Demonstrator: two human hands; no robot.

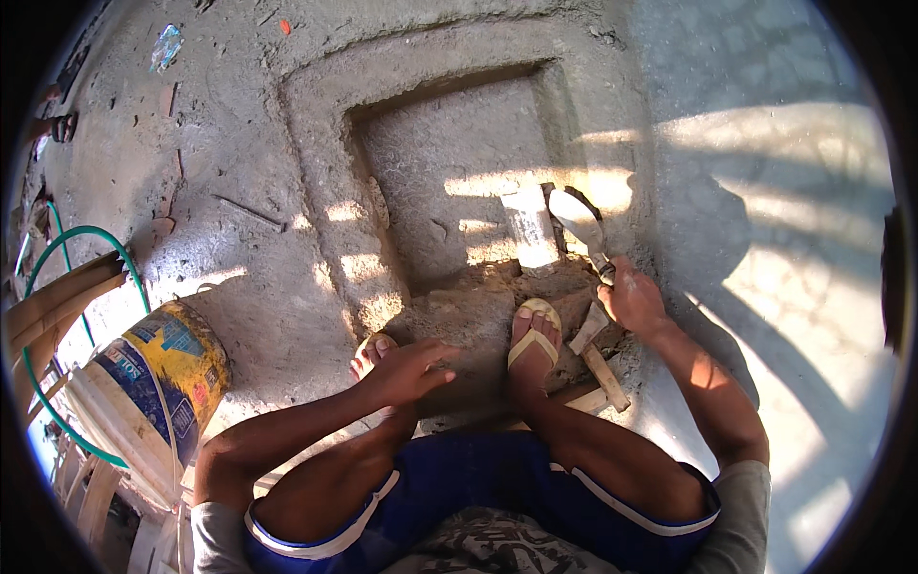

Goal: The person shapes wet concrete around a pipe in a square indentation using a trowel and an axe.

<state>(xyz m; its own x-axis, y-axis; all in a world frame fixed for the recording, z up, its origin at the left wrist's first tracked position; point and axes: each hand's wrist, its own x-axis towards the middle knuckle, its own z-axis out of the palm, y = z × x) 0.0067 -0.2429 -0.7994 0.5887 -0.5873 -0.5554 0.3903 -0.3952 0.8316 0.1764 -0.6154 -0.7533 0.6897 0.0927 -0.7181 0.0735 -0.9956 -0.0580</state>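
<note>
My right hand (634, 297) grips the handle of a trowel (577, 218), its pale blade pointing away from me. The blade lies close beside a short whitish pipe (529, 228), which stands out of the rough edge of a sunken square pit (449, 143). Over my left foot hangs my left hand (409, 371), holding nothing, its fingers loosely apart. A hammer-like tool (604, 368) with a wooden handle and a wedge-shaped head rests by my right foot, just below my right hand.
A yellow and blue bucket (172, 364) lies tilted at the left, beside a green hose (86, 230) and wooden boards (67, 297). A thin stick (249, 212) lies on the rough floor. Smooth concrete (775, 191) spreads at the right. Another person's hand (63, 127) shows at the far left.
</note>
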